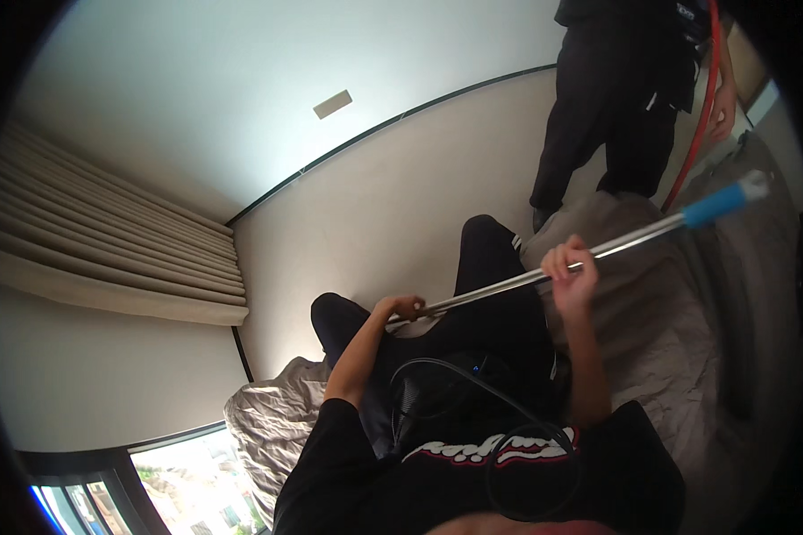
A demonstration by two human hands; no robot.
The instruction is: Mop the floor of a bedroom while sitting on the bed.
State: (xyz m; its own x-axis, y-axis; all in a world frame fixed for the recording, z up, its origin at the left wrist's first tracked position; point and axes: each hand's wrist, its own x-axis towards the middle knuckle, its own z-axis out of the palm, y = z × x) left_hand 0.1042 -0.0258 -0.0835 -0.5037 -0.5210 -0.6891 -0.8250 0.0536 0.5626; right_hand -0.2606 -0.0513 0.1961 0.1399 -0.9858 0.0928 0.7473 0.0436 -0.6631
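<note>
A shiny metal pole (498, 287) slants over my lap, low at the left and higher at the right. Near its left end, my left hand (403, 308) is closed around it. Farther right, my right hand (571, 267) grips the same pole with curled fingers. A blue sleeve (714, 205) with a pale tip covers the pole's far right end, which looks slightly blurred. My dark-trousered knees lie beneath the pole. A thin black cable (468, 376) loops over my lap and dark shirt.
I sit on a bed with a rumpled grey-brown cover (656, 314). Another person (609, 100) in dark clothes stands at the upper right, beside a red hose-like strip (702, 120). Pleated curtains (107, 227) hang at the left above a window (194, 478). A wall plate (332, 104) is ahead.
</note>
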